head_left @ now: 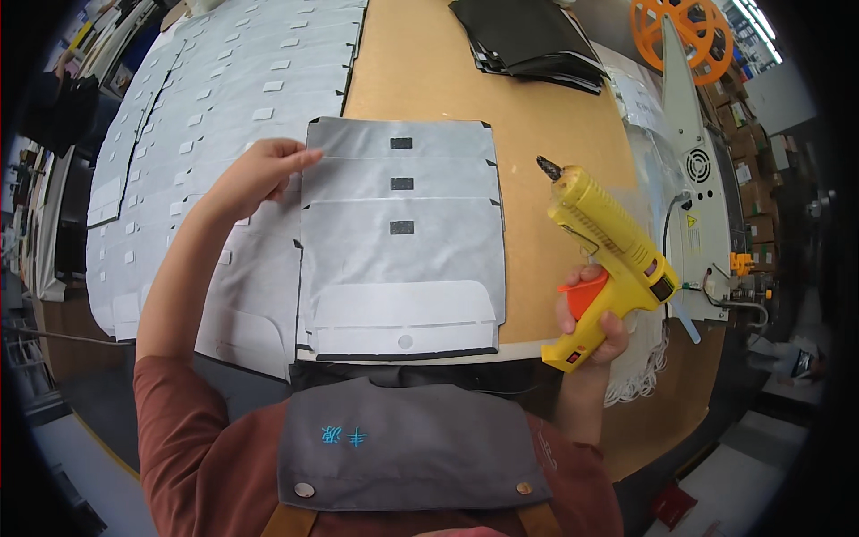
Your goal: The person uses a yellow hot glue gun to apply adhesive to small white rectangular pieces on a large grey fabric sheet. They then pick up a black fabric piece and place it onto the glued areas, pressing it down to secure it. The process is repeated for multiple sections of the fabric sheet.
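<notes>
The tan table [412, 72] reaches far past the fingers of your left hand [259, 174] and right hand [612, 336]. A big spread of pale gray sheets [231, 107] lies under and left of your left fingers. The gray cloth panel [403, 255] lies flat, mostly right of your left fingertips. Its long way runs straight away from you, with its white flap [403, 304] at the end nearest you. A pile of black sheets [528, 45] is well beyond your right fingers, a bit to the left. Your right fingers are wrapped around the yellow glue gun [608, 233]. Its long body slants, and its dark tip [548, 167] points away from you and to the left. Your left thumb and finger are bent close together at the panel's left edge, near the far corner; I can't tell if they pinch it. The orange trigger [586, 291] is right by your right fingers. Three little black patches [402, 183] line up along the panel, right of your left fingertips.
</notes>
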Available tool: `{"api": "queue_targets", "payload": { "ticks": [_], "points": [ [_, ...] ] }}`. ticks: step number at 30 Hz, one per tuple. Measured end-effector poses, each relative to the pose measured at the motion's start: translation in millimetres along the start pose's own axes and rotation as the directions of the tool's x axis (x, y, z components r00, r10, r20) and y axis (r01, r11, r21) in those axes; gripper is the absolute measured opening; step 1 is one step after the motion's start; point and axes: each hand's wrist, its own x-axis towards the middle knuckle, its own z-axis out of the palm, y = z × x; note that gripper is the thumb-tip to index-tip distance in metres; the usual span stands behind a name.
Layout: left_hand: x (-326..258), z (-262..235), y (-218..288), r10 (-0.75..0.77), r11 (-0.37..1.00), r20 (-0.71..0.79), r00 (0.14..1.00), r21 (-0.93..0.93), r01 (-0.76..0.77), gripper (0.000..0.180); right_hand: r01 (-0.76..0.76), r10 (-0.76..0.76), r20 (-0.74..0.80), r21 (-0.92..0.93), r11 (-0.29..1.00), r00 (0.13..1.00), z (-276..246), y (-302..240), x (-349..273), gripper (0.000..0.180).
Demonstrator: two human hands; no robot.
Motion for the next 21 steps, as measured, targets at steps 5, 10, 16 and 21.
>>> {"api": "queue_targets", "payload": {
  "ticks": [5, 10, 16, 21],
  "points": [
    [-23.6, 14.6, -3.7, -0.013, 0.976, 0.116, 0.993, 0.217, -0.012, 0.028, -0.019, 0.018, 0.036, 0.022, 1.000, 0.999, -2.5, 1.5, 0.9, 0.065],
    [-24.3, 33.7, -11.8, 0.086, 0.982, 0.024, 0.996, 0.166, -0.089, 0.023, -0.053, 0.053, 0.034, 0.018, 0.998, 0.998, 3.7, 2.4, 1.6, 0.065],
    [-18.9, 55.8, -9.5, 0.090, 0.990, 0.065, 0.994, 0.100, -0.096, 0.021, -0.029, 0.030, 0.015, -0.092, 0.995, 0.999, 13.1, -9.0, 5.8, 0.065],
    [-19.4, 56.4, -12.5, 0.186, 0.957, -0.027, 0.982, 0.231, -0.175, 0.021, 0.062, -0.058, 0.023, -0.261, 0.963, 0.998, 23.9, -44.8, 26.2, 0.065]
  ]
}}
